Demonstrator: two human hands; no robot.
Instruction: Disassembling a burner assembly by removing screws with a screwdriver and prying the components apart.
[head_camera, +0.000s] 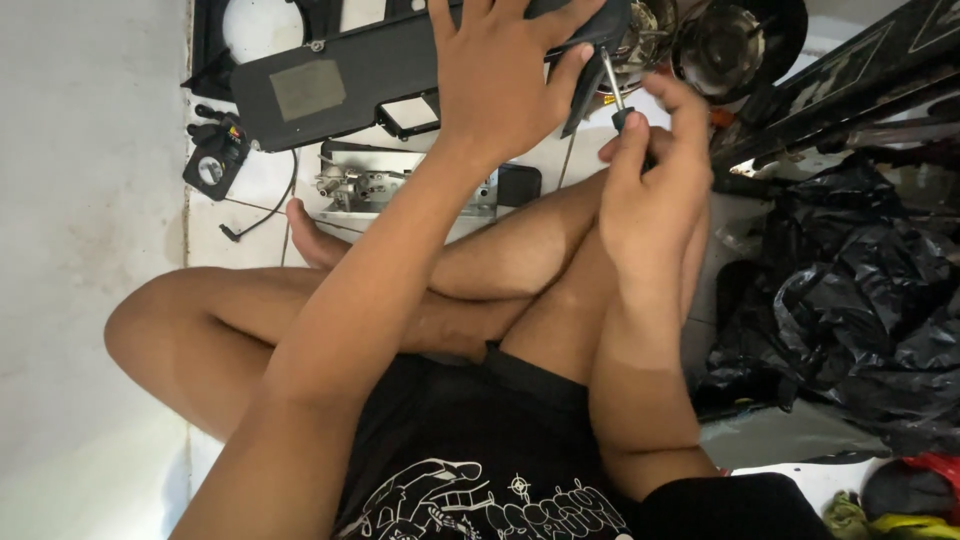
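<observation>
Head view looked down at a person sitting cross-legged on a white tiled floor (90, 200). A big heap of black plastic bags (850, 320) lay at the person's right side. A long black panel (350, 80) with a grey patch on it stretched across the floor in front of the knees. The left hand (500, 75) was spread flat with open fingers, pressing down on the right end of that panel. The right hand (650, 190) was closed around the dark handle of a screwdriver (612, 95), pinching it between fingers and thumb. The metal tip of the screwdriver touched the edge of the panel, just beside the left thumb. A shiny metal part (370, 185) sat on the floor behind the person's bare foot. A small black gadget with coloured buttons (215, 155) lay near the left end of the panel.
</observation>
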